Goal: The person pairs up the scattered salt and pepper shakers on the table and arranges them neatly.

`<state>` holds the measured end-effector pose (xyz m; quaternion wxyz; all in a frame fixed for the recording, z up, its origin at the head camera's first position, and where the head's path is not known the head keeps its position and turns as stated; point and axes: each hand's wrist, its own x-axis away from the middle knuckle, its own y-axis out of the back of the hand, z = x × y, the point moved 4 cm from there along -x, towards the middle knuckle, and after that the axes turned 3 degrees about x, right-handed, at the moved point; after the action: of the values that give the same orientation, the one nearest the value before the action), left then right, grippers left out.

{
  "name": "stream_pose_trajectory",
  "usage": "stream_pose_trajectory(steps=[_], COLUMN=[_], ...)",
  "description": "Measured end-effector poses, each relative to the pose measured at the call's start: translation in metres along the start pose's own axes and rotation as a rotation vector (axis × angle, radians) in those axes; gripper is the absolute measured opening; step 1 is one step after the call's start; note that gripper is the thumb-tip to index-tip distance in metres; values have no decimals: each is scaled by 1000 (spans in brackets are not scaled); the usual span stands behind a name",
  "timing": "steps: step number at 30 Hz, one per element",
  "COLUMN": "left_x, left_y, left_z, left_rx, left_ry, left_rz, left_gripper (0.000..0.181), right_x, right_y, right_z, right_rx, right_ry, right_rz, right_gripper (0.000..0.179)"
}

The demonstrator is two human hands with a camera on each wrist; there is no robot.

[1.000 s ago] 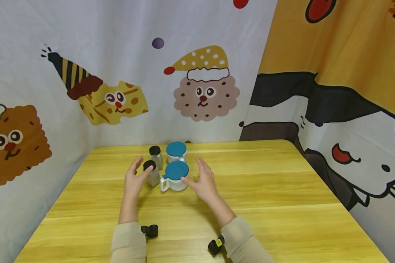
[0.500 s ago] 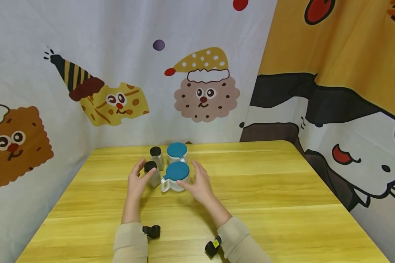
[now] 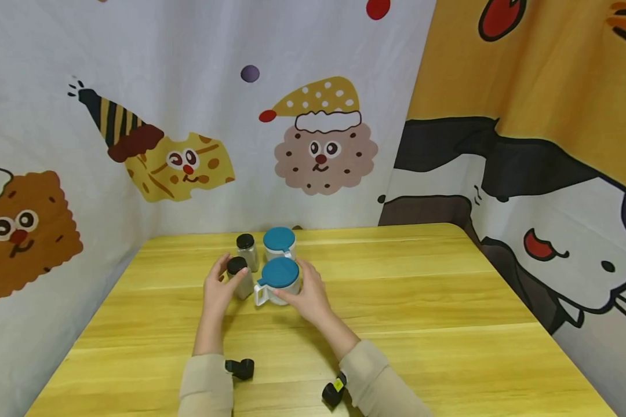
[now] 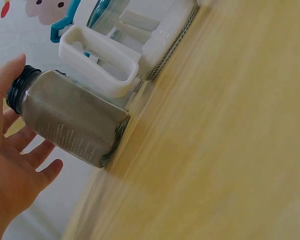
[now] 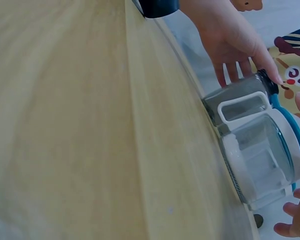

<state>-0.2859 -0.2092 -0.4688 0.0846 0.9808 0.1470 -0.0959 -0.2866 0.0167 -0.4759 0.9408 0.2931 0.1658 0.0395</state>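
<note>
A glass seasoning bottle with a black lid and grey-brown contents (image 4: pixel 72 115) stands upright on the table. My left hand (image 3: pixel 216 295) is around it, thumb by the lid and fingers spread along the far side; firm contact cannot be made out. Just right of it is a clear glass seasoning jar with a blue lid and white handle (image 5: pixel 260 155), handle pointing left. My right hand (image 3: pixel 310 296) curves loosely about this jar's right side, thumb in front and fingers behind. In the right wrist view its fingers (image 5: pixel 286 230) look apart from the glass.
Behind stand a second black-lidded bottle (image 3: pixel 248 258) and a second blue-lidded jar (image 3: pixel 279 240), close to the front pair. The wooden table (image 3: pixel 422 307) extends widely to the right. A cartoon-printed curtain (image 3: pixel 198 104) hangs beyond its back edge.
My right hand has moved left and closer round the front jar. My left hand has come slightly right, nearer the front bottle. The bottles and jars stay where they were on the table.
</note>
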Motion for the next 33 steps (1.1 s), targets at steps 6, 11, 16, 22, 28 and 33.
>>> stream_pose_trajectory(steps=[6,11,16,22,28,33], left_x=[0,-2,-3,-1,-2,-2], left_y=[-1,-1,-2,-2,-2,-2], left_z=[-5,1,2,2,4,8], left_rx=[20,13,20,56,58,40], left_ry=[35,18,9,16,22,17], left_rz=[16,2,-12,-17,-11,-6], left_gripper=[70,70,67,67,68,65], right_x=[-2,-3,-5,-5,-7,-7], right_y=[-4,-8,-13,-18,-21,-24], right_z=[-2,-6,-8,-7,-7,-8], right_rx=[-65,-127,-191,-231,-253,-267], right_ry=[-25,-52,-38,-43,-43,-55], right_rz=[17,28,27,24,6,-9], right_gripper=[96,99,99,100,98,98])
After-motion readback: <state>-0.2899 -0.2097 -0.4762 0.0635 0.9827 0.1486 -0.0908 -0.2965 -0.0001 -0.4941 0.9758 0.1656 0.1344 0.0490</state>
